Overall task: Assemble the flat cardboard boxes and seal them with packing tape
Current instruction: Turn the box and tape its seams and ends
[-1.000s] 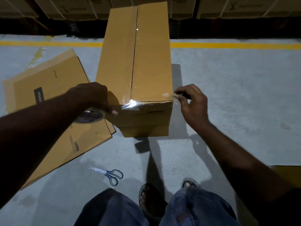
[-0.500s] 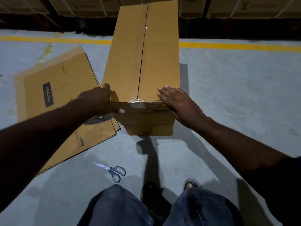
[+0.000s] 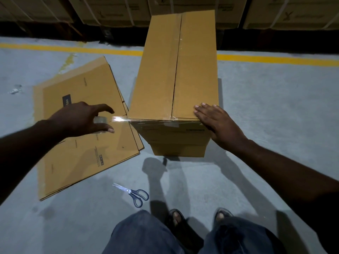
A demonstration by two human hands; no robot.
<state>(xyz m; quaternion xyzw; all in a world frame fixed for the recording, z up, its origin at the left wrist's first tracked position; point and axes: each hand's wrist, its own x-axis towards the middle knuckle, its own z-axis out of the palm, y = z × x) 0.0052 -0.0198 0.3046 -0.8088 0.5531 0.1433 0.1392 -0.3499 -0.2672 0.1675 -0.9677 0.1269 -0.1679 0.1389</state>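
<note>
I see the assembled cardboard box [image 3: 176, 70] standing on the grey floor [image 3: 266, 110], in the middle of the view, with its long top side running away from me. The two top flaps meet in a centre seam, and clear tape shines over the near edge of the box.

My right hand [image 3: 218, 123] lies flat and open on the near right corner of the box, fingers together, palm pressing the tape at the edge. It grips nothing.

My left hand [image 3: 80, 118] is out to the left of the box, above the stack of flat boxes [image 3: 82, 143]. Its fingers curl around the roll of clear packing tape [image 3: 100, 121]. A bright strip of tape [image 3: 120, 119] stretches from the roll to the near left corner of the box.

The flat boxes lie on the floor just beside the standing box. The scissors [image 3: 135, 194] with blue handles lie on the floor nearer to me, apart from both. A yellow line [image 3: 275, 58] crosses the floor behind the box.
</note>
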